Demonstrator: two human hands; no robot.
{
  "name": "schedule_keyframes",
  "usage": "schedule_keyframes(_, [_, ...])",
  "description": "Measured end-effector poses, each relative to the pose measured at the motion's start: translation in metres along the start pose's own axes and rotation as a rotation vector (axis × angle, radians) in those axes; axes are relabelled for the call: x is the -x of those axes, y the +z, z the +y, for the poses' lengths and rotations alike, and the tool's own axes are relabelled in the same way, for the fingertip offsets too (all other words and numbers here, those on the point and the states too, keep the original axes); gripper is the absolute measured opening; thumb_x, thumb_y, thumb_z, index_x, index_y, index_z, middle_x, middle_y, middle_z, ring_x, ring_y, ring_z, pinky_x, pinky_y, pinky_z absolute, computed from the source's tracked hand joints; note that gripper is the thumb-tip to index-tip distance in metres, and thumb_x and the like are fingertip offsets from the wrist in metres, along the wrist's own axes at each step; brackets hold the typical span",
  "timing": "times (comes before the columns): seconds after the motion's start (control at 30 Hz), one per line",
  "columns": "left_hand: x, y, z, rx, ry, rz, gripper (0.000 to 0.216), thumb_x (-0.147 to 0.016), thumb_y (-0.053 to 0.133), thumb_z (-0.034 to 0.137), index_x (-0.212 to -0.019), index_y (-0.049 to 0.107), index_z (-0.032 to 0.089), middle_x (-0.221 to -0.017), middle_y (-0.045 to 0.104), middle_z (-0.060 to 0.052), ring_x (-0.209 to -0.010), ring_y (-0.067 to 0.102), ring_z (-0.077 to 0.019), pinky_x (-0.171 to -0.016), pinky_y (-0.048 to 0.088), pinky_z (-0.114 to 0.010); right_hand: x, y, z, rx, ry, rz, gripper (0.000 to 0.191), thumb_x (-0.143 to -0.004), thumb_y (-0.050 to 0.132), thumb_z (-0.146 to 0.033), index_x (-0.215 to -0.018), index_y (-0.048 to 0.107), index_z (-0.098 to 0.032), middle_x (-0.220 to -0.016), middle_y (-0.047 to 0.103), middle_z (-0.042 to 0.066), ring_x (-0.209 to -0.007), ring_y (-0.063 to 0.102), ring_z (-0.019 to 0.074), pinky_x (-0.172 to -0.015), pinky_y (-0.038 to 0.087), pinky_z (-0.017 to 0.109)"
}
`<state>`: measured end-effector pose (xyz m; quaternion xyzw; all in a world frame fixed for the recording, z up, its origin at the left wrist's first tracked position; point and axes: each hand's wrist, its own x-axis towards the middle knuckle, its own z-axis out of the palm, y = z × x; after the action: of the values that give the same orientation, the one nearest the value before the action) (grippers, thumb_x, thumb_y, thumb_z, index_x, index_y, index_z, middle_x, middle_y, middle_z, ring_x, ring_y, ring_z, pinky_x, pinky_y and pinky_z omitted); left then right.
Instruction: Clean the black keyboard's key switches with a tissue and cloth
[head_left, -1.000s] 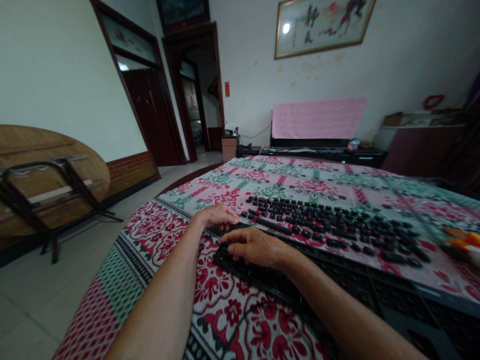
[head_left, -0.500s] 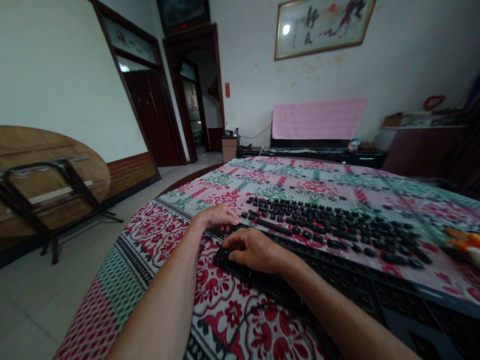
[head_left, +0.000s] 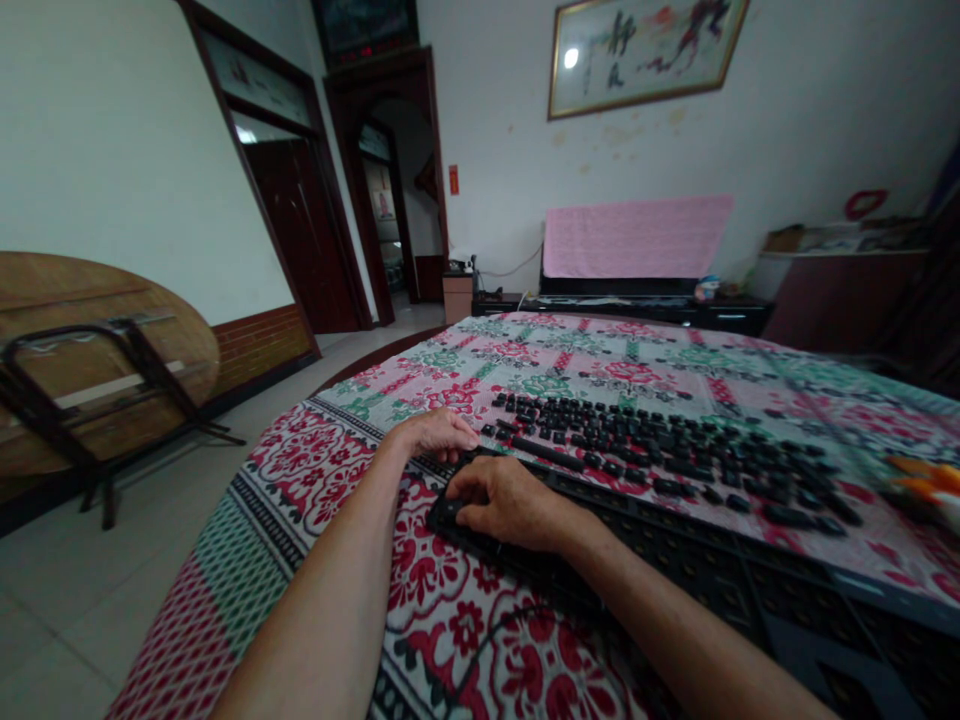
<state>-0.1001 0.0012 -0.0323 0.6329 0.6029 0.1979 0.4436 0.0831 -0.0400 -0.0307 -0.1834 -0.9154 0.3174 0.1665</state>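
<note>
Keyboard (head_left: 697, 540) lies on the bench (head_left: 540, 350), loose keys (head_left: 652, 440) just beyond. Left hand (head_left: 439, 432) curls at its corner, right hand (head_left: 506, 500) over its end; whether either grip holds anything, I cannot tell. A careless brush could scatter keys.

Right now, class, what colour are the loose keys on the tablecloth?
The loose keys are black; the head view shows them best.
</note>
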Motion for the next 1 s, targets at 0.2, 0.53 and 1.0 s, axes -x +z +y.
schedule_keyframes(0.2, [0.0023, 0.0011, 0.0021, 0.005, -0.002, 0.005, 0.030, -0.061, 0.059, 0.032, -0.083, 0.064, 0.012, -0.046, 0.053, 0.003, -0.040, 0.045, -0.0060, -0.041, 0.037, -0.017, -0.0004, -0.0010, -0.0007, 0.075, -0.047, 0.016, 0.027, -0.067, 0.051, -0.015, -0.092, 0.061, -0.020, -0.069, 0.057, -0.002, -0.059, 0.045, 0.0088, -0.055, 0.031, 0.019])
schedule_keyframes(0.53, [0.0018, 0.0013, 0.0004, 0.002, 0.000, 0.014, 0.029, -0.061, 0.058, 0.032, -0.081, 0.064, 0.013, -0.046, 0.053, 0.003, -0.041, 0.046, -0.0060, -0.040, 0.037, -0.017, 0.0002, -0.0020, -0.0020, 0.177, -0.145, 0.021, 0.030, -0.068, 0.051, -0.014, -0.096, 0.060, -0.022, -0.081, 0.056, 0.000, -0.072, 0.047, 0.0125, -0.063, 0.033, 0.021])
schedule_keyframes(1.0, [0.0004, 0.0005, -0.0010, 0.012, 0.007, 0.015, 0.029, -0.061, 0.060, 0.032, -0.082, 0.064, 0.013, -0.048, 0.054, 0.003, -0.040, 0.046, -0.0056, -0.039, 0.037, -0.016, 0.0000, -0.0026, -0.0042, 0.206, -0.108, -0.013, 0.028, -0.068, 0.051, -0.014, -0.093, 0.061, -0.022, -0.081, 0.057, 0.000, -0.070, 0.047, 0.0121, -0.062, 0.032, 0.021])
